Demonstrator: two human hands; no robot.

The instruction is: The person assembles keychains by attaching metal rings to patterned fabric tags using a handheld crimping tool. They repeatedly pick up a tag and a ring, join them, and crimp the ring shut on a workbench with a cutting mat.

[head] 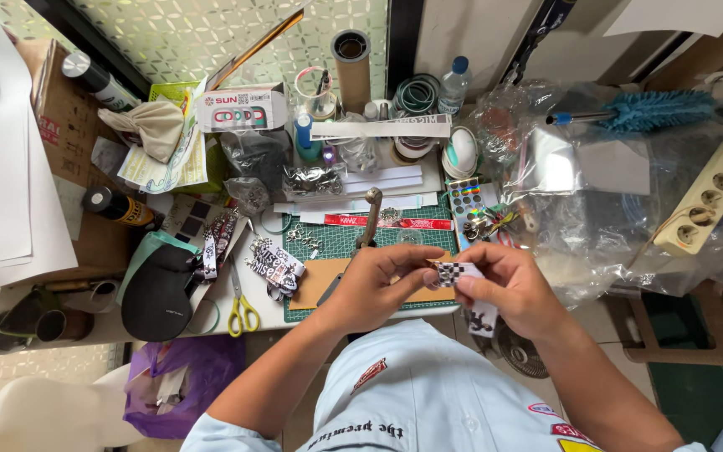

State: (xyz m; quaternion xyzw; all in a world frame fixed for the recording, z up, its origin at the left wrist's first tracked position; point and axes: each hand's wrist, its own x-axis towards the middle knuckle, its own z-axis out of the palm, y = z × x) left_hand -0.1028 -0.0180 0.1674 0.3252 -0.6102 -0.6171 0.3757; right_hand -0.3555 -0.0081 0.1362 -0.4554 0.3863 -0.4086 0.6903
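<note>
Hands meet over the front of the counter (pixel 269 314). The left hand (pixel 374 289) and right hand (pixel 508 285) both pinch one checkered strap (pixel 455 272). A pile of finished-looking straps (pixel 276 266) lies near the yellow scissors (pixel 243 311). This one looks unfinished.

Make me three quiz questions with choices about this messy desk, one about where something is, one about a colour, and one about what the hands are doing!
1. Where are the scissors?
A. Left of the hands, on the desk
B. On the floor
C. Inside the plastic bags

2. What colour are the scissors' handles?
A. Red
B. Yellow
C. Blue

3. What are the hands doing?
A. Resting flat
B. Both pinching a checkered strap
C. Holding the duster

Answers: 1 A, they lie on the desk edge left of the left hand. 2 B, the loops are bright yellow. 3 B, the left hand and right hand meet on the strap.
</note>
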